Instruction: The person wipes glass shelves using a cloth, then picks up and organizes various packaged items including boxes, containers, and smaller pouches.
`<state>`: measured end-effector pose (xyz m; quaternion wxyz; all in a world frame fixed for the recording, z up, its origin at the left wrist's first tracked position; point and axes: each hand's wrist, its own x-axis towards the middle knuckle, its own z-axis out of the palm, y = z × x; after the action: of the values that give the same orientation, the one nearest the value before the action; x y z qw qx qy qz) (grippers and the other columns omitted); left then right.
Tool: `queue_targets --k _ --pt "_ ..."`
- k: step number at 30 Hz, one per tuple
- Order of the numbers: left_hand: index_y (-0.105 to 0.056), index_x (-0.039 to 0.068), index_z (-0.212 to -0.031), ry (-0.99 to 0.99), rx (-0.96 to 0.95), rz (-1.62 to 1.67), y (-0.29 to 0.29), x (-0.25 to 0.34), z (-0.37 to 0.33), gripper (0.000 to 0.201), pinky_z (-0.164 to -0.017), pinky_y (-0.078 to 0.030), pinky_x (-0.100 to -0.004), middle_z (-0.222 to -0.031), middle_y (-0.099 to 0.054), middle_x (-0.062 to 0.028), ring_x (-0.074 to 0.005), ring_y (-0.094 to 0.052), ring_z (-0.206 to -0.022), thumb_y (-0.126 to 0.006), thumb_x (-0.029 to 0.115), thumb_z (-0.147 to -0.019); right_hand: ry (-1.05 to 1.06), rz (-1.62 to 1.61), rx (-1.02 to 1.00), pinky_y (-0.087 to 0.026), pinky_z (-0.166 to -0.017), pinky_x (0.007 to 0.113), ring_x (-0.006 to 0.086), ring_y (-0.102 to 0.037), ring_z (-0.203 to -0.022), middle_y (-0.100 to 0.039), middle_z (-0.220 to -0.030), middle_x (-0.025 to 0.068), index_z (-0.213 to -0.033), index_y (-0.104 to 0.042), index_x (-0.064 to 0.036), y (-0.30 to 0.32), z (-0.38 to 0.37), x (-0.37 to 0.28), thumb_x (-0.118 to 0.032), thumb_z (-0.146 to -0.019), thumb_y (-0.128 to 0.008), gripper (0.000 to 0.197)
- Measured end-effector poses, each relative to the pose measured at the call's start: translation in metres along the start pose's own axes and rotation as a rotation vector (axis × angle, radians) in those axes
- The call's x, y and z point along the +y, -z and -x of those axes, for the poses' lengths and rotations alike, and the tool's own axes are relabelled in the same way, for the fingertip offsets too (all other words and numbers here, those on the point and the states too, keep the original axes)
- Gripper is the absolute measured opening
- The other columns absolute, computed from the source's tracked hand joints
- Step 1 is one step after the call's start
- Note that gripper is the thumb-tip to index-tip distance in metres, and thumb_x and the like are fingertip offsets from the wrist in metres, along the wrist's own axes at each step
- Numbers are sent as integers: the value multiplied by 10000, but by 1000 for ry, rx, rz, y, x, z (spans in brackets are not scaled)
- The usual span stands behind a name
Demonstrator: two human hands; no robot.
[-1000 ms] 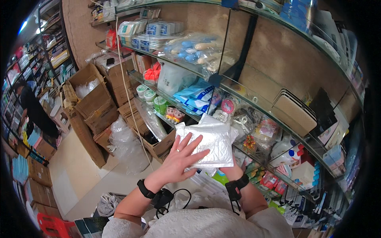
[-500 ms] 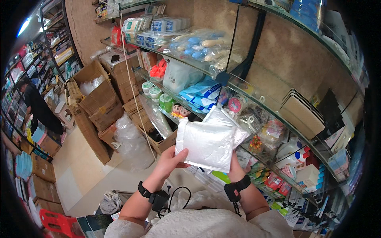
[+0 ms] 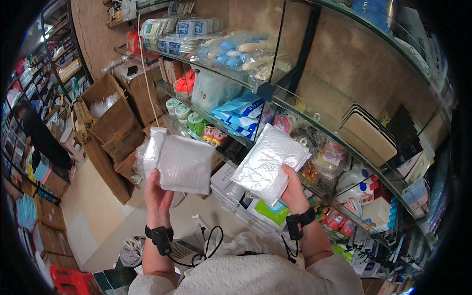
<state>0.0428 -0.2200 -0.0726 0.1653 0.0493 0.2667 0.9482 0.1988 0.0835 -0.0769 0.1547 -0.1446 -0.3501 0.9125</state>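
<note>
My left hand [image 3: 158, 191] grips a silvery-white padded pouch [image 3: 186, 164] by its lower left side, thumb on the front. Another shiny silver padded pouch [image 3: 265, 162], wrapped in clear film, is held by my right hand [image 3: 294, 191] at its right edge. The two pouches are apart, raised in front of the glass shelves. Both hands are closed on them, with most fingers hidden behind. Each wrist wears a black strap with a small box.
Glass shelves [image 3: 314, 115] with packets, tubs and bottles stretch across the front and right. Open cardboard boxes [image 3: 105, 110] stand at the left. Farther left, a person in dark clothes [image 3: 42, 135] bends by a rack. A red plastic stool [image 3: 71, 280] is at the lower left.
The two pouches, overlapping before, are now separated. My left hand has moved left with one, and my right hand holds the other on the right.
</note>
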Motion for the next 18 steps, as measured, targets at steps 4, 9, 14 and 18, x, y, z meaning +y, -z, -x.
queue_targets --k 4,9,14,18 --pt "-390 26 -1262 -28 -23 -11 -11 2 -9 484 -982 -348 -426 -1243 -470 -104 -252 -471 -1126 -569 180 -839 -9 -13 -33 -389 -942 357 239 -490 -1091 -497 -1187 122 -1228 -407 22 0 3 0 -179 -843 -529 451" --pt "-502 35 -1152 -78 69 -442 -18 -34 -10 315 -851 -425 -301 -1102 -563 -53 -155 -542 -978 -557 175 -875 45 259 1 -411 -879 302 182 -527 -1014 -546 -1118 96 -1166 -481 20 -7 5 12 -108 -810 -592 394" --pt "-486 24 -1143 -144 9 -462 -46 -70 1 293 -820 -417 -263 -1065 -560 -37 -111 -524 -931 -519 192 -905 275 725 -20 -423 -828 285 151 -540 -949 -570 -1055 76 -1148 -493 20 -51 13 15 -65 -782 -614 395" --pt "-419 9 -1184 -163 -110 -459 -58 -71 0 332 -841 -395 -241 -1094 -531 -34 -103 -500 -965 -498 186 -915 422 877 -75 -427 -820 283 150 -555 -935 -581 -1043 72 -1124 -511 19 -71 11 23 -86 -763 -640 398"
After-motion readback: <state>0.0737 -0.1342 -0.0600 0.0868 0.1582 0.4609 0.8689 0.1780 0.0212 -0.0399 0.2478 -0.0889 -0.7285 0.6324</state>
